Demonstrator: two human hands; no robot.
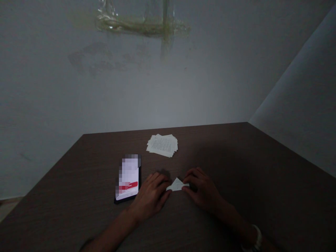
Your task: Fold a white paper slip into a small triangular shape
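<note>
Between my two hands is a small piece of white paper (177, 184), folded to a triangle with its peak pointing away from me. My left hand (152, 191) pinches its left corner between thumb and fingers. At the right corner, the thumb and fingertips of my right hand (201, 188) close on the paper. Faint marks show on the paper's face, too small to read. Both hands are low over the brown table (86, 217).
Beyond my hands lies a loose stack of printed paper sheets (162, 145). A phone (128, 178) with a lit screen lies just left of my left hand. A grey wall (147, 94) with tape on it stands behind the table, and another surface rises at the right.
</note>
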